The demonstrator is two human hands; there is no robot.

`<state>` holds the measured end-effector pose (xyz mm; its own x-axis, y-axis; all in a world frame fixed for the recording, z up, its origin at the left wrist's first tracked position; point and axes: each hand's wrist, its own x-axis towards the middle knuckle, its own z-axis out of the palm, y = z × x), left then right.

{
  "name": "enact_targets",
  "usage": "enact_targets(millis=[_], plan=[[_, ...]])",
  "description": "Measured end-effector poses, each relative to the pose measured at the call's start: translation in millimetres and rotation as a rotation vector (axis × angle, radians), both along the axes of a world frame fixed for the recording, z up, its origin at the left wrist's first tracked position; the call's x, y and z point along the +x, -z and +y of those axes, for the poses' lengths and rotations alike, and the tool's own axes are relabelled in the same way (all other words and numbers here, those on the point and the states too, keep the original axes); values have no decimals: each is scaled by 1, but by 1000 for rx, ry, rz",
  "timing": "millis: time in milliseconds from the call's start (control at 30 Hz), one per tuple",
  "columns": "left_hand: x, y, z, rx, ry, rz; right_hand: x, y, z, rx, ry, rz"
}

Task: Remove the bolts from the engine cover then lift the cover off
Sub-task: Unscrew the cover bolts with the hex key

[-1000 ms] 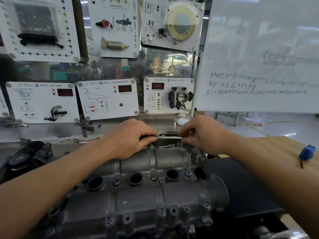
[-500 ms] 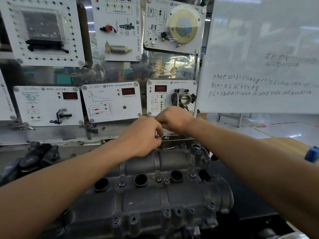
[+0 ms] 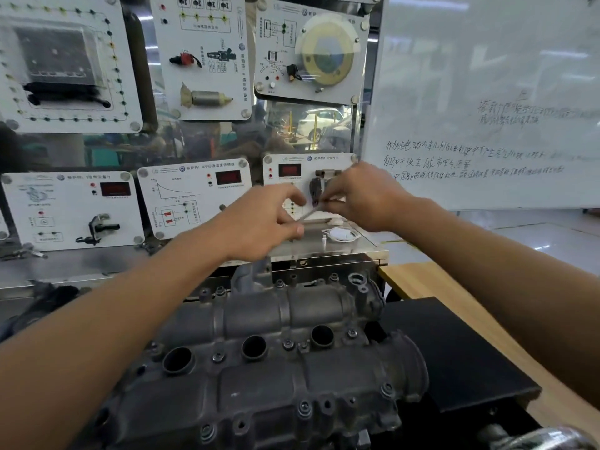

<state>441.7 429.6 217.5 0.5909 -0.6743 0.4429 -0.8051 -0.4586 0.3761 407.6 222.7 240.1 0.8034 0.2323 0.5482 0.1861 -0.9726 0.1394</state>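
A dull dark-grey cast-metal engine cover (image 3: 292, 378) sat on a flat black mat (image 3: 454, 352) over a pale wood-grain tabletop (image 3: 418, 280). Behind it, white plastic instrument panels (image 3: 207, 228) carried red digital displays (image 3: 228, 177), and one bore a yellow-ringed round dial (image 3: 326, 56). Black handwriting lined a glossy white whiteboard (image 3: 487, 60). A thin metal rod (image 3: 310, 212) showed bright silver.

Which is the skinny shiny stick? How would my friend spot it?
Find the big grey metal engine cover, then look above its far edge, where the left hand and right hand meet. The thin silver metal rod slants between them, the only long piece held in the air.
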Motion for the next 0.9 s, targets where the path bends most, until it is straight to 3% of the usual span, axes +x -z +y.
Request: enact_targets(millis=[167, 333, 433, 600, 900], plan=[[4, 19, -22, 231, 139, -132, -95, 30, -13, 15, 112, 216], [4, 32, -45, 284, 224, -219, -143, 80, 38, 56, 19, 59], [5, 39, -46, 240, 236, -233, -134, 97, 66, 197, -114, 124], [7, 43, -48, 91, 266, -158, -107, 105, 94, 287, -176, 2], [13, 45, -54, 171, 266, -144, -92, 104, 103, 315, -133, 15]])
